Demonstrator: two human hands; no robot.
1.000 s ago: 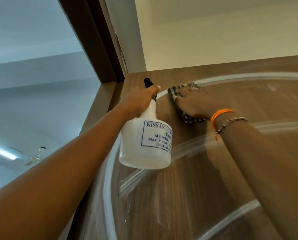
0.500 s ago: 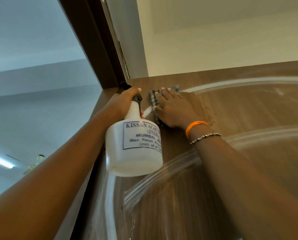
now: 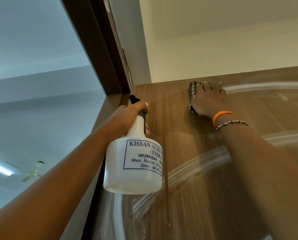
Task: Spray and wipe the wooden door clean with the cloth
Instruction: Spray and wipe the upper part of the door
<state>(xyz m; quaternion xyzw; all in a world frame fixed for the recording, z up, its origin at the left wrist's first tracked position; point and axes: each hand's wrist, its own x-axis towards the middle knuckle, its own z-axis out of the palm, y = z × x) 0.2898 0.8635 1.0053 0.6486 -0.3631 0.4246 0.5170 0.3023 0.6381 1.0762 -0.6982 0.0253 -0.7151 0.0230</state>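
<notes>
a white spray bottle [image 3: 133,163] with blue printed lettering is gripped at its neck by the left hand [image 3: 127,115], fingers curled round the black trigger head, close to the door's left edge and just below its top left corner. the wooden door [image 3: 188,170] is seen from below, marked with pale curved streaks. a checked cloth [image 3: 194,90] is pressed flat against the door just under its top edge by the right hand [image 3: 208,101], fingers spread and straight over it. an orange band [image 3: 222,116] and a beaded bracelet [image 3: 231,123] are worn on the right wrist. a dark door frame [image 3: 99,49] is seen at the upper left, and a ceiling fan [image 3: 32,172] at the lower left.
</notes>
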